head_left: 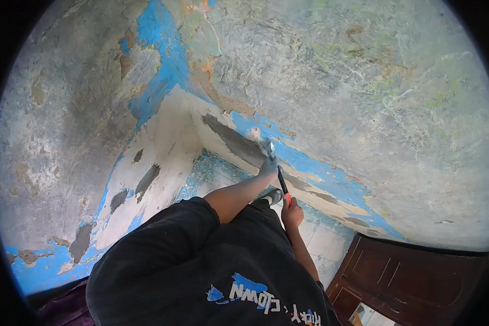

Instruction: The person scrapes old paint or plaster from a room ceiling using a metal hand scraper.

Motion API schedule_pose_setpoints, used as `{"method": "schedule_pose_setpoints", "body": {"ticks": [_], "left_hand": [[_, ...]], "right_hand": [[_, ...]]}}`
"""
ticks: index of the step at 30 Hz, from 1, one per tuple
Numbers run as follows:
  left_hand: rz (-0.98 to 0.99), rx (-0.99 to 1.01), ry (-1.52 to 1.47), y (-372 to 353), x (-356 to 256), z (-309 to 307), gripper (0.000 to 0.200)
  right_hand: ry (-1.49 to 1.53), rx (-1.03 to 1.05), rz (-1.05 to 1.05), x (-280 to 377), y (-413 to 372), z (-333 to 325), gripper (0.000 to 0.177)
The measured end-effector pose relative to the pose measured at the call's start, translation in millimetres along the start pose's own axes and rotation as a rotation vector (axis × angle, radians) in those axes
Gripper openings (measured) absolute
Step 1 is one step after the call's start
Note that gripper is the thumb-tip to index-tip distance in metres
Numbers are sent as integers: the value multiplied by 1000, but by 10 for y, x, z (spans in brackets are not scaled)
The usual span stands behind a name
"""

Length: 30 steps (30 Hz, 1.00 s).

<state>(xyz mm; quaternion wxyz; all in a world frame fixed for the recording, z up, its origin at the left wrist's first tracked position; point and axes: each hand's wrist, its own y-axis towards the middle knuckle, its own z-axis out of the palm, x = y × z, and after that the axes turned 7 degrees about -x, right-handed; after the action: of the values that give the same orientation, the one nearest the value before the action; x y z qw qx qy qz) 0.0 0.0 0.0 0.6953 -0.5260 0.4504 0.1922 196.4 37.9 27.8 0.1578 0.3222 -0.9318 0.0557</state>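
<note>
My left hand (269, 167) is closed around the upper part of a long-handled scraper (282, 183), just below its small metal head. Further down, my right hand (292, 215) grips the red end of the black handle. The metal head is against or very near the wall (331, 98), at a strip of blue paint (304, 160). Below that strip lies a pale band with dark grey bare patches (236, 142). The blade's exact edge is too small to make out.
Two walls meet at a corner (193, 117) ahead, with blue paint left in patches. Blue flakes lie on the tiled floor (220, 171) along the wall's foot. My shoe (275, 195) stands close by. A dark brown wooden cabinet (402, 277) is at lower right.
</note>
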Motion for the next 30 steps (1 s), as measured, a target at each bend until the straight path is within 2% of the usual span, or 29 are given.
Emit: {"method": "schedule_pose_setpoints", "body": {"ticks": [3,8,11,13,18,21,25,30], "left_hand": [[68,34,-42,154,149,234,29],[71,-134,90,338,251,-1,28],[30,-198,171,380,355,86,40],[54,-163,223,215,234,4,42],[2,-167,193,108,-12,-190,44],[45,-281,412,42,-36,-117,41],[76,-235,483,1,21,-27,41],[57,-271,348,-7,-65,-140,40]], "right_hand": [[74,-27,-19,-163,107,-50,44],[55,-13,-85,14,97,122,42],[92,-4,-80,56,20,132,39],[93,-6,-39,31,-39,169,37],[30,23,-116,119,17,229,34],[72,-37,-119,56,-18,343,33],[55,-20,-66,-26,-99,360,34],[72,-33,-115,30,-60,441,34]]}}
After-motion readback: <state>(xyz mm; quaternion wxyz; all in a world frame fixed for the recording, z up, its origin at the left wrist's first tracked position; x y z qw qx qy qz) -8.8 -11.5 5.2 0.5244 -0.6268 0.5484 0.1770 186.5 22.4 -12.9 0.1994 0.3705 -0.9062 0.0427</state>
